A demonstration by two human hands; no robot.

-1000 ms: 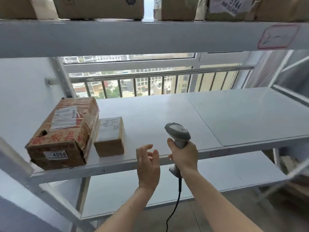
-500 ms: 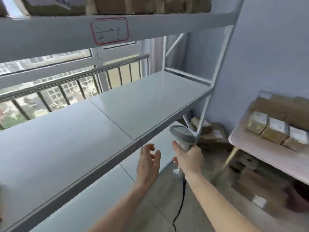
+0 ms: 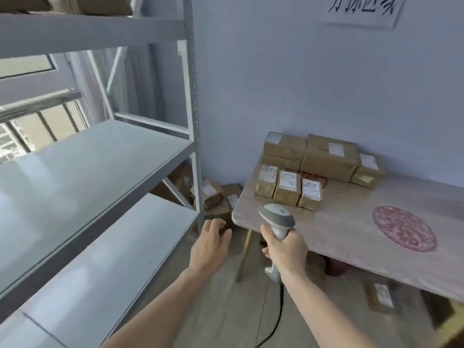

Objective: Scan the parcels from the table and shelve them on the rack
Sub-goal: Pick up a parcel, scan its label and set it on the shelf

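Several brown parcels (image 3: 311, 169) with white labels sit at the far left corner of a pale wooden table (image 3: 351, 229) against the wall. My right hand (image 3: 286, 249) grips the handle of a grey barcode scanner (image 3: 276, 217), held upright just before the table's near corner. My left hand (image 3: 211, 244) hovers with relaxed fingers and holds nothing, between the rack and the table. The white metal rack (image 3: 193, 126) stands at the left with bare shelves (image 3: 82, 169) in view.
More parcels (image 3: 213, 197) lie on the floor in the corner behind the rack post, and one (image 3: 381, 297) lies under the table. The scanner's black cable (image 3: 276, 320) hangs to the floor. A paper sign (image 3: 364, 8) is on the wall. A red round pattern (image 3: 404, 232) marks the tabletop.
My view has swung right, from the rack shelf with two parcels to the table of parcels. Both hands kept their pose, the scanner still in my right hand.
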